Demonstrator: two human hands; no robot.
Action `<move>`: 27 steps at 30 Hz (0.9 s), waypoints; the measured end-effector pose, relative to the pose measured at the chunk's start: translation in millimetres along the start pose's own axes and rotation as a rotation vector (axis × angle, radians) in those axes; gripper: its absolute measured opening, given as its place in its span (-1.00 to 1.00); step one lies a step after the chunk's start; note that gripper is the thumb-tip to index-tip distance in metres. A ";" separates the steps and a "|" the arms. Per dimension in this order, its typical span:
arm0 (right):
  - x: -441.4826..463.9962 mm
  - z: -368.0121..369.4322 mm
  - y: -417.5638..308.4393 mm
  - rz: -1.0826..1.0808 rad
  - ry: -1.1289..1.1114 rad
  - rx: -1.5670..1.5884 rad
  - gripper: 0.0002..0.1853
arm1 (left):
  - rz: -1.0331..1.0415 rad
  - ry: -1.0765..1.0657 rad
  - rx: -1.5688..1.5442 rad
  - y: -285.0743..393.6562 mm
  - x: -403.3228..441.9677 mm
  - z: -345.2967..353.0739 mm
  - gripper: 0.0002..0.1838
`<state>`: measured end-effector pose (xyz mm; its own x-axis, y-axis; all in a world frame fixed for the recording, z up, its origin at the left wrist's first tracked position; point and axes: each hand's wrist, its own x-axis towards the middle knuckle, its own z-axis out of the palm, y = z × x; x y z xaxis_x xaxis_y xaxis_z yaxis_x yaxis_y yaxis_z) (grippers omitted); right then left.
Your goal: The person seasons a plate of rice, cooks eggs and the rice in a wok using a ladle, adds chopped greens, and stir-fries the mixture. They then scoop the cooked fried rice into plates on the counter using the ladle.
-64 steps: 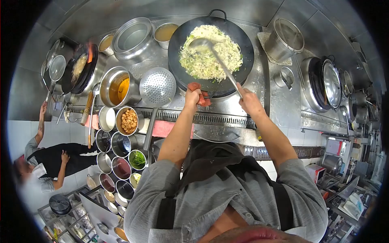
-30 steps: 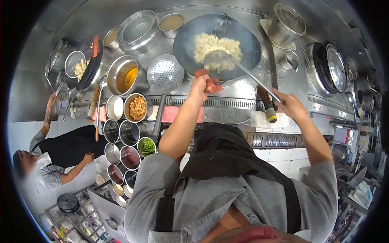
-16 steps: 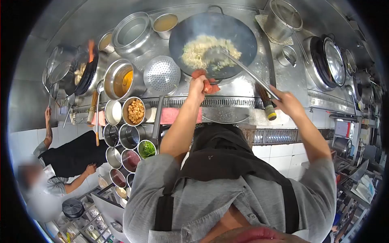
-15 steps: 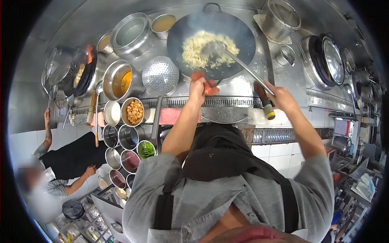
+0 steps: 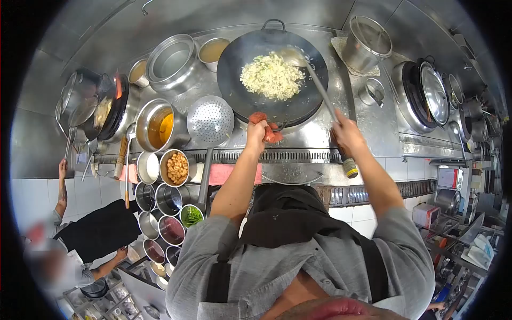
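Observation:
A large dark wok sits on the stove, holding a heap of pale yellow, finely cut food with bits of green. My left hand is closed round a red cloth at the wok's near handle, which the cloth mostly hides. With my right hand I grip the long handle of a wok ladle. The ladle's bowl is blurred and lies at the far right side of the food, inside the wok.
Left of the wok are a perforated skimmer, a pot of orange oil and a bowl of brown chunks. Several ingredient pots stand below them. A bamboo brush lies right. Another person's arm reaches in at far left.
The ladle's bowl has moved from the middle of the food to its far right edge. My right hand has shifted left. The food now sits in a tighter heap with less steam.

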<state>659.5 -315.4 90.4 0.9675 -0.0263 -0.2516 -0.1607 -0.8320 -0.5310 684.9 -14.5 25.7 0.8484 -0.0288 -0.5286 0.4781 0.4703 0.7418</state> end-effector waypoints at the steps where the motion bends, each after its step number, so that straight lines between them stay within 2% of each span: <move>1: 6.5 7.5 -28.9 0.101 -0.120 0.392 -0.39 | -0.006 -0.016 0.017 0.7 -2.0 -1.1 -0.52; 2: 14.9 25.9 -46.3 0.228 -0.168 0.639 -0.41 | -0.005 -0.007 0.022 1.4 -1.1 -2.3 -0.52; 3: 20.2 42.5 -54.8 0.200 -0.201 0.731 -0.42 | 0.005 -0.007 0.024 2.1 1.2 -2.4 -0.52; 5: 10.5 47.1 -65.2 0.173 -0.335 0.723 -0.40 | 0.008 -0.005 0.024 3.4 -2.4 0.0 -0.51; 6: 4.0 42.1 -56.8 0.171 -0.334 0.722 -0.40 | -0.001 0.012 0.036 5.5 -3.2 1.6 -0.51; 8: -17.7 23.5 -20.3 -0.327 -0.126 -0.062 -0.40 | -0.017 0.027 0.046 9.1 -8.0 5.2 -0.51; 9: -32.3 -0.6 -15.2 -0.230 -0.194 -0.184 -0.40 | -0.003 0.040 0.043 9.9 -9.4 6.6 -0.55; 10: -42.0 -14.0 5.1 -0.342 -0.132 -0.142 -0.40 | 0.011 0.053 0.040 9.8 -10.0 7.4 -0.59; 11: -49.2 -31.1 15.5 -0.285 -0.181 -0.213 -0.38 | 0.008 0.049 0.040 6.3 -6.7 4.1 -0.59; 13: -43.7 -37.5 52.0 -0.240 -0.129 -0.225 -0.36 | -0.005 0.001 0.012 -0.7 4.8 -4.4 -0.53; 16: -29.1 -28.1 -1.5 -0.107 -0.010 -0.294 -0.36 | -0.055 0.083 -0.056 11.8 -9.3 12.5 -0.57; 17: -13.1 -8.9 -3.4 -0.141 0.006 -0.318 -0.37 | -0.055 0.078 -0.053 12.9 -5.8 12.3 -0.57; 18: -6.9 0.1 -18.2 -0.089 -0.077 -0.248 -0.38 | -0.120 0.079 -0.077 14.1 -1.0 9.7 -0.57; 19: -4.8 12.4 -29.2 -0.101 -0.072 -0.225 -0.41 | -0.184 0.081 -0.107 13.9 0.0 9.4 -0.56; 20: -7.6 16.7 -27.8 -0.167 -0.084 -0.198 -0.41 | -0.066 0.105 -0.018 9.7 -2.2 11.0 -0.58; 21: -16.1 21.9 -27.6 -0.230 -0.100 -0.169 -0.42 | -0.063 0.108 -0.019 8.4 -1.9 9.0 -0.58; 23: -40.4 11.3 0.4 -0.310 -0.090 -0.181 -0.42 | 0.015 0.086 0.055 -0.7 10.6 0.3 -0.61; 25: -58.6 -12.7 24.7 -0.391 -0.071 -0.202 -0.43 | -0.007 0.082 0.020 -5.6 18.5 -4.7 -0.57; 27: -79.0 -47.4 27.3 -0.149 -0.177 -0.198 -0.43 | -0.038 0.078 -0.018 -4.3 19.9 -3.4 -0.53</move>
<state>588.0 -362.3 134.1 0.9256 0.1864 -0.3295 0.0380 -0.9117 -0.4091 698.9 -14.1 10.6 0.8090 0.0212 -0.5874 0.5051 0.4860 0.7132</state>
